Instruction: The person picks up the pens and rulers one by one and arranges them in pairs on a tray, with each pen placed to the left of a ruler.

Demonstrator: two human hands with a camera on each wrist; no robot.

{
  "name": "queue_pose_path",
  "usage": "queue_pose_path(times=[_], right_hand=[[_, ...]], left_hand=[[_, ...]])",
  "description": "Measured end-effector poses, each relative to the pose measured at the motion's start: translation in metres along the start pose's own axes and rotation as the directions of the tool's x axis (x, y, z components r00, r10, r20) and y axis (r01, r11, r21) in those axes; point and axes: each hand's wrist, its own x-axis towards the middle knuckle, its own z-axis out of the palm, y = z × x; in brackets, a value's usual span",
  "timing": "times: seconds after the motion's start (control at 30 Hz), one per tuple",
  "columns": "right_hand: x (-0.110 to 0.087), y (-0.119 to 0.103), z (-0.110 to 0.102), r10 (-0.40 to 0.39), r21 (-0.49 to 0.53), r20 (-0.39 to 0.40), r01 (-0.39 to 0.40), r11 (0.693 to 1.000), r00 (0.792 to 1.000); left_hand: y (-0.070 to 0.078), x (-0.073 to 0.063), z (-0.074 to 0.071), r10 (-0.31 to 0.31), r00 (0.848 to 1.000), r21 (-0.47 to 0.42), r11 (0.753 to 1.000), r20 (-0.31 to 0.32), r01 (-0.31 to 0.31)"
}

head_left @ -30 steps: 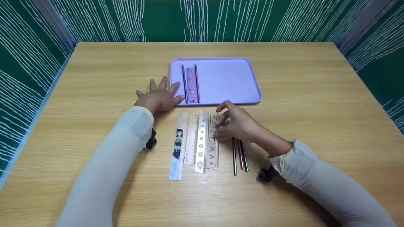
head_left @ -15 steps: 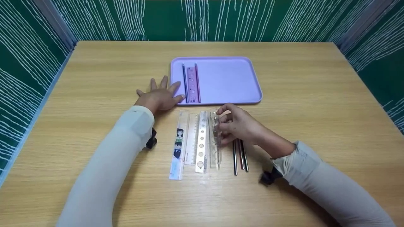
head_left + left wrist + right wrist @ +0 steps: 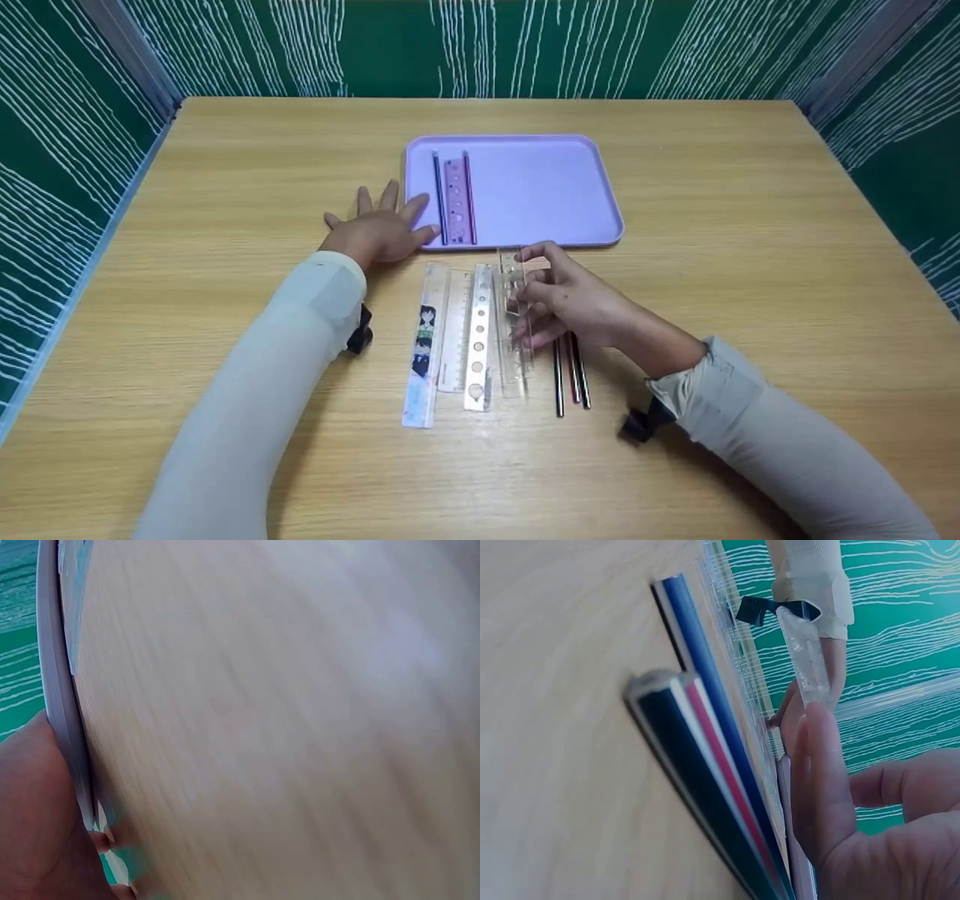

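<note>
The left hand (image 3: 379,234), fingers spread, touches the near left of the purple tray (image 3: 544,195). The right hand (image 3: 574,300) holds a clear ruler (image 3: 807,656) near three pencils (image 3: 697,765).

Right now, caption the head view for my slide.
Left hand at the near left corner of the tray, right hand holding a clear ruler near three pencils.

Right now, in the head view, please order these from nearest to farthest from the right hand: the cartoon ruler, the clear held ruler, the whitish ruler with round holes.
1. Clear held ruler: in the right hand.
2. Whitish ruler with round holes: lying to its left.
3. Cartoon ruler: farther left, at the row's left end.
</note>
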Motion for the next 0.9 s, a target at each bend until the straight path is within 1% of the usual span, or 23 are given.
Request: queue_pose_path(times=[0.17, 0.37, 0.63, 0.9], right_hand=[[-0.0006, 0.0007, -0.0017, -0.013, -0.017, 0.023, 0.013, 1.0, 1.0], [-0.0004, 0.0009, -0.0027, -0.021, -0.002, 0.045, 0.021, 1.0, 0.999], [0.0001, -0.0004, -0.0045, -0.043, -0.026, 0.051, 0.044, 0.999, 0.998], [0.0029, 0.0005, -0.0077, -0.045, -0.048, 0.054, 0.047, 0.998, 0.998]], left_hand=[[-0.0001, -0.0007, -0.0001, 0.0, 1.0, 0.001, 1.0, 0.0, 0.0], [-0.0005, -0.0021, -0.0006, 0.004, 1.0, -0.001, 1.0, -0.003, -0.004], [-0.0005, -0.0007, -0.001, -0.001, 1.0, -0.012, 1.0, 0.008, 0.001], [0.0006, -0.0008, -0.0006, -0.004, 1.0, -0.009, 1.0, 0.005, 0.004]])
